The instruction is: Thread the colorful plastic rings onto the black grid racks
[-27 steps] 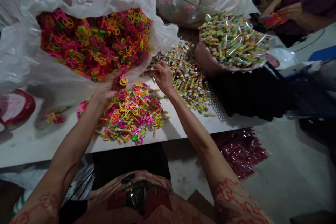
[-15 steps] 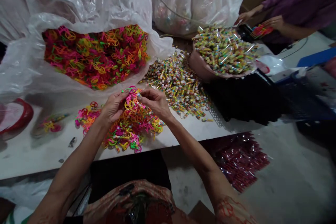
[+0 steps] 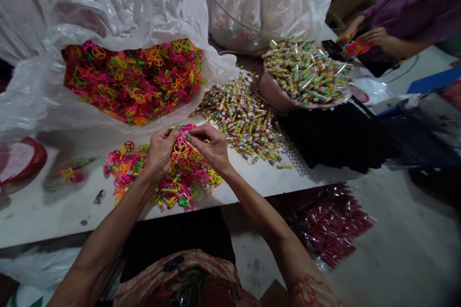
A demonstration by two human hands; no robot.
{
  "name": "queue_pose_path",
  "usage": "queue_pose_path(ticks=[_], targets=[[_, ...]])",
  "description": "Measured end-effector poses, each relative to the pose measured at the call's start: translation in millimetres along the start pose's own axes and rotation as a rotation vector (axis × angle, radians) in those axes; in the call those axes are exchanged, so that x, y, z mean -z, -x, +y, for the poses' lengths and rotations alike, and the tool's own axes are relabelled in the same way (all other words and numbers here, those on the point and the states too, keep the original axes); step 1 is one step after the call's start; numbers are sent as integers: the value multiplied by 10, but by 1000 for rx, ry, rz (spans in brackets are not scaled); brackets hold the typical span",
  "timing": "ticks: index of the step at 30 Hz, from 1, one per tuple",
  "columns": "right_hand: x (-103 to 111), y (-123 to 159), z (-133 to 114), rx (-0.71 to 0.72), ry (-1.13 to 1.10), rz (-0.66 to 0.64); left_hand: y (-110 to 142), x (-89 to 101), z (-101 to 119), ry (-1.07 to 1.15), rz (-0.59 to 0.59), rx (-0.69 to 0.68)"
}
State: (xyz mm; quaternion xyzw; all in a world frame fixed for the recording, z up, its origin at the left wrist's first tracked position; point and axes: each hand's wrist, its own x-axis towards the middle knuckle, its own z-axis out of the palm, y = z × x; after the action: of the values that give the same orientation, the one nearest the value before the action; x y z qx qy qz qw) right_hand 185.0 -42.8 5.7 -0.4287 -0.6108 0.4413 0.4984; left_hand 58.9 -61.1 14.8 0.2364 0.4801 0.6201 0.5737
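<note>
My left hand (image 3: pixel 161 150) is closed, pinching a pink plastic piece (image 3: pixel 182 136) between thumb and fingers. Close on its right, my right hand (image 3: pixel 211 147) is closed too, thumb against forefinger at the same piece. A small pale end shows at those fingertips; what it belongs to is too small to make out. Under both hands lies a pile of colourful looped plastic pieces (image 3: pixel 176 180), some with little tubes among them. Behind it, a white plastic bag (image 3: pixel 137 132) gapes open, full of similar pink, orange and yellow pieces (image 3: pixel 133 81).
Small wrapped tubes (image 3: pixel 245 117) are heaped right of the bag, and more fill a pink basin (image 3: pixel 272 91). Black material (image 3: pixel 334 136) lies beside it. A red-rimmed container (image 3: pixel 38 158) stands left. At the upper right, a co-worker's hands (image 3: pixel 374 38) hold something red.
My left hand has shifted right and its fingers have drawn closer to my right hand, which has dipped slightly. The co-worker's hands and the red thing have moved a little.
</note>
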Motion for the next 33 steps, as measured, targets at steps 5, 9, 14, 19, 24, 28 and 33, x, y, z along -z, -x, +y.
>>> queue_pose_path(ticks=[5,9,14,19,24,28,33], targets=[[-13,26,-4,51,69,13,-2,-18,-9,-44,13,-21],[-21,64,-14,155,130,42,-1,-36,-40,-32,39,-79],[5,99,-19,219,204,-13,8,-16,-56,-22,41,-80],[46,229,-17,267,265,-65,71,26,-109,-77,63,-60],[82,443,-75,381,353,-42,224,25,-130,-38,46,55],[14,577,-81,479,393,-4,348,90,-56,-239,59,-198],[1,845,-16,273,475,-18,712,315,-14,-656,-55,-393]])
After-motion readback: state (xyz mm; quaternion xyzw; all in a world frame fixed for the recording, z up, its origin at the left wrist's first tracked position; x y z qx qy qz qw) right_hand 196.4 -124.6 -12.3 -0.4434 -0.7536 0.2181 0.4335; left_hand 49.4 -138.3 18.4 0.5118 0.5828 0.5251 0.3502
